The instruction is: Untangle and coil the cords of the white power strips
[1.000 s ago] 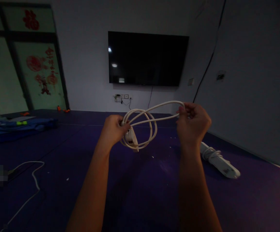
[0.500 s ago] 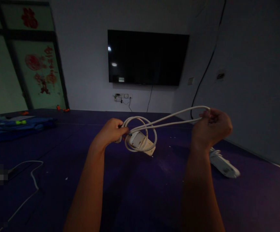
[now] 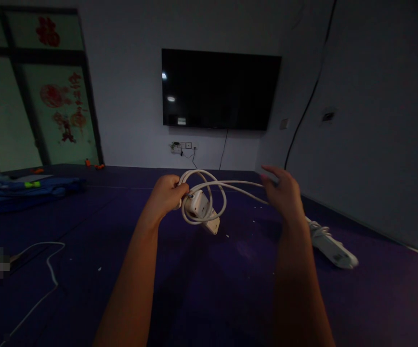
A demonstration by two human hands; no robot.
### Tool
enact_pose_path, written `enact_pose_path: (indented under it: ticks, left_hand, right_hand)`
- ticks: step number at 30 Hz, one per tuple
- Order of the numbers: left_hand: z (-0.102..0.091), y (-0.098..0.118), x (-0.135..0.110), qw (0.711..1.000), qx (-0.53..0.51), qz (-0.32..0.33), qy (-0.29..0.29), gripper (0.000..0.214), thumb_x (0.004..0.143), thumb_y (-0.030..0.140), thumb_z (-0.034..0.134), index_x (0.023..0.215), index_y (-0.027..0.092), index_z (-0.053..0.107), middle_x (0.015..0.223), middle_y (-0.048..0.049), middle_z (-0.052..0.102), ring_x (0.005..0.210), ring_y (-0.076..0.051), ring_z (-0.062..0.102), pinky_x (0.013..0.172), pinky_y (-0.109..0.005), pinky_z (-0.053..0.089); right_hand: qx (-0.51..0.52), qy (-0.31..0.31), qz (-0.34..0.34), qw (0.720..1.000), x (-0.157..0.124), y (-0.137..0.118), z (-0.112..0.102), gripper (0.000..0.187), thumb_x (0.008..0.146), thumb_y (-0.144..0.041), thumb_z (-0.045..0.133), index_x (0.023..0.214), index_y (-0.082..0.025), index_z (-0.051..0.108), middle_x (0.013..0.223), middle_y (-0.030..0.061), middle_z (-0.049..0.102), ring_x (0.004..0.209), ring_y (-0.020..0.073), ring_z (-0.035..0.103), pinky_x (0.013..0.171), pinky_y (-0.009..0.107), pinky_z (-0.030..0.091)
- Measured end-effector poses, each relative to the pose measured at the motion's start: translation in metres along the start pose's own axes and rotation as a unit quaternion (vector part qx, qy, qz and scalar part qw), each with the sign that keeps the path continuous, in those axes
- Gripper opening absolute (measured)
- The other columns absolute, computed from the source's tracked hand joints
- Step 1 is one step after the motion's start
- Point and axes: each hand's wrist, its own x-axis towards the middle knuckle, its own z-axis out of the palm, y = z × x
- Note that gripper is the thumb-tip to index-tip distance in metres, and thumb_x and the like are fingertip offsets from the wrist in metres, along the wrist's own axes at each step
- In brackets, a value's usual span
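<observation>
My left hand (image 3: 169, 195) is closed around the bundled turns of a white cable (image 3: 224, 195), thumb pressed on top. A white power strip (image 3: 211, 222) hangs tilted just beyond that grip, seen partly through the loops. Two strands of the cable stretch rightward to my right hand (image 3: 284, 193). There the thumb and forefinger are apart, pointing left; the other fingers are hidden behind the palm. Where the strands end is covered by this hand, so whether they still touch it is unclear.
On the purple floor, a second white power strip (image 3: 335, 249) with wound cord lies at right. A thin white cord (image 3: 52, 270) runs across the left floor. Blue cloth (image 3: 50, 190) lies farther back. A television (image 3: 221, 90) hangs on the far wall.
My right hand has moved left and its thumb and forefinger have spread from a pinch. The stretched cable loop has slackened and dropped. The hanging power strip has turned and shifted slightly left.
</observation>
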Motion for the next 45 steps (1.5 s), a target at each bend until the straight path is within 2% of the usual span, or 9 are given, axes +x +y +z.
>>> enact_pose_path:
  ticks: [5,9,12,17,20,25,33,38,45]
  left_hand:
    - [-0.004,0.001,0.000,1.000,-0.004,-0.007,0.010,0.018,0.067,0.025,0.052,0.050,0.019,0.049,0.040,0.0028,0.045,0.040,-0.009,0.041,0.043,-0.024,0.025]
    - [-0.005,0.004,-0.001,0.998,-0.016,-0.041,-0.033,0.015,0.067,0.023,0.052,0.053,0.019,0.050,0.042,0.0031,0.047,0.037,-0.009,0.041,0.041,-0.023,0.025]
    - [-0.007,0.002,-0.001,0.991,-0.043,-0.069,-0.103,0.013,0.070,0.022,0.054,0.058,0.018,0.051,0.042,0.0041,0.047,0.035,-0.008,0.041,0.040,-0.022,0.028]
    - [-0.008,-0.011,0.004,0.974,-0.085,-0.078,-0.193,0.023,0.075,0.036,0.057,0.063,0.017,0.055,0.047,0.0024,0.052,0.037,-0.008,0.045,0.039,-0.020,0.034]
    - [-0.004,-0.020,0.009,0.972,-0.106,-0.082,-0.192,0.028,0.076,0.041,0.056,0.062,0.016,0.055,0.048,0.0003,0.056,0.037,-0.008,0.046,0.039,-0.020,0.035]
    - [0.000,-0.026,0.014,0.964,-0.175,-0.092,-0.180,0.032,0.080,0.046,0.050,0.068,0.017,0.054,0.050,-0.0013,0.058,0.041,-0.009,0.051,0.043,-0.021,0.041]
    - [0.011,-0.031,0.014,0.936,-0.228,-0.132,-0.235,0.040,0.078,0.057,0.049,0.080,0.017,0.055,0.056,-0.0017,0.059,0.041,-0.009,0.052,0.040,-0.021,0.040]
    - [0.020,-0.021,0.014,0.939,-0.288,-0.059,-0.179,0.042,0.072,0.059,0.055,0.074,0.017,0.053,0.050,0.0043,0.050,0.037,-0.007,0.046,0.037,-0.020,0.037]
    - [0.016,0.001,0.007,0.976,-0.176,0.074,-0.101,0.039,0.062,0.045,0.070,0.085,0.015,0.060,0.066,-0.0010,0.061,0.048,-0.007,0.049,0.044,-0.020,0.038]
  right_hand:
    - [0.029,-0.201,-0.117,0.972,-0.009,-0.056,0.007,0.057,0.068,-0.039,0.067,0.122,-0.029,0.052,0.113,0.0089,0.061,0.105,0.0268,0.055,0.091,0.052,0.035]
    - [0.057,-0.261,-0.068,0.961,-0.011,-0.066,0.018,0.029,0.078,-0.044,0.055,0.088,-0.019,0.067,0.072,0.0037,0.065,0.066,0.0153,0.057,0.065,0.029,0.040]
    - [0.087,-0.250,-0.049,0.963,-0.010,-0.062,0.023,0.038,0.080,-0.047,0.051,0.060,-0.016,0.059,0.051,-0.0023,0.048,0.051,0.0097,0.042,0.050,0.023,0.028]
    - [0.126,-0.177,-0.007,0.976,-0.009,-0.058,0.027,0.042,0.078,-0.048,0.052,0.051,-0.016,0.047,0.048,-0.0046,0.034,0.048,0.0078,0.032,0.046,0.022,0.021]
    - [0.121,-0.110,0.018,0.986,-0.008,-0.057,0.026,0.041,0.076,-0.047,0.053,0.051,-0.016,0.048,0.047,-0.0039,0.035,0.048,0.0083,0.033,0.046,0.023,0.022]
    - [0.155,-0.081,0.014,0.985,-0.007,-0.062,0.021,0.039,0.076,-0.048,0.052,0.055,-0.016,0.056,0.048,-0.0028,0.040,0.048,0.0094,0.036,0.046,0.023,0.024]
    - [0.151,0.005,0.028,0.988,-0.006,-0.069,0.016,0.040,0.076,-0.052,0.053,0.059,-0.017,0.062,0.048,-0.0029,0.039,0.048,0.0098,0.035,0.046,0.023,0.025]
    - [0.147,-0.040,-0.002,0.988,-0.007,-0.070,0.013,0.038,0.076,-0.048,0.054,0.059,-0.016,0.063,0.047,-0.0022,0.043,0.048,0.0098,0.038,0.046,0.023,0.026]
    - [0.104,-0.074,-0.016,0.992,-0.006,-0.069,0.013,0.033,0.077,-0.043,0.054,0.062,-0.015,0.066,0.049,-0.0009,0.052,0.049,0.0098,0.043,0.047,0.022,0.028]
